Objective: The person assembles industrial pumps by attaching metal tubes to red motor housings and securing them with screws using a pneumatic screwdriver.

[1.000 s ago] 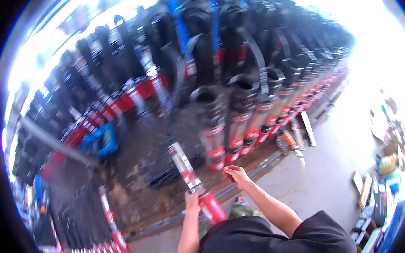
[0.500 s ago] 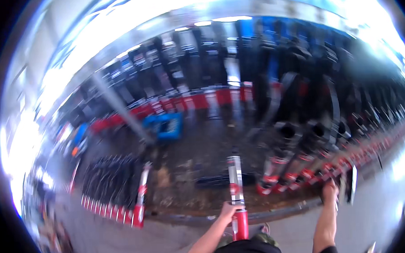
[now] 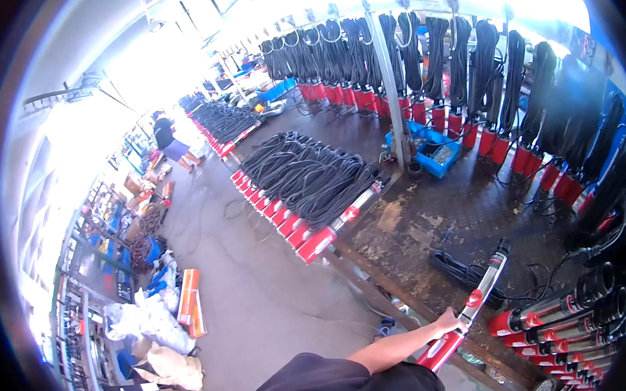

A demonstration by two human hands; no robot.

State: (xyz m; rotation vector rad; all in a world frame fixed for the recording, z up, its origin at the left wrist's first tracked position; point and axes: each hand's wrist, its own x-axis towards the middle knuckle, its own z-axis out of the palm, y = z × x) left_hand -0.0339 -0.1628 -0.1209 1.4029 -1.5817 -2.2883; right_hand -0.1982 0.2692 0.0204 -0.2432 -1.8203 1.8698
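Note:
My left hand is closed around a long red-and-silver submersible pump at the lower right. The pump slants from my body up over the workbench, its dark-ended tip pointing away from me; the red end sits close against my dark clothing. Behind it, a coil of black cable lies on the brown, worn workbench. To the right of the pump, several similar red-and-silver pumps lie side by side with their black ends facing the bench. My right hand is outside the picture.
Pumps topped with black cable coils lie in a row at the bench's left. A blue crate stands by a metal post. Bundled cables hang behind. A person stands far left; bags and orange boxes are on the floor.
The view has swung left, so the pump in my left hand now appears farther right and tilted. My right hand, earlier at the row of pumps on the right, has left the picture.

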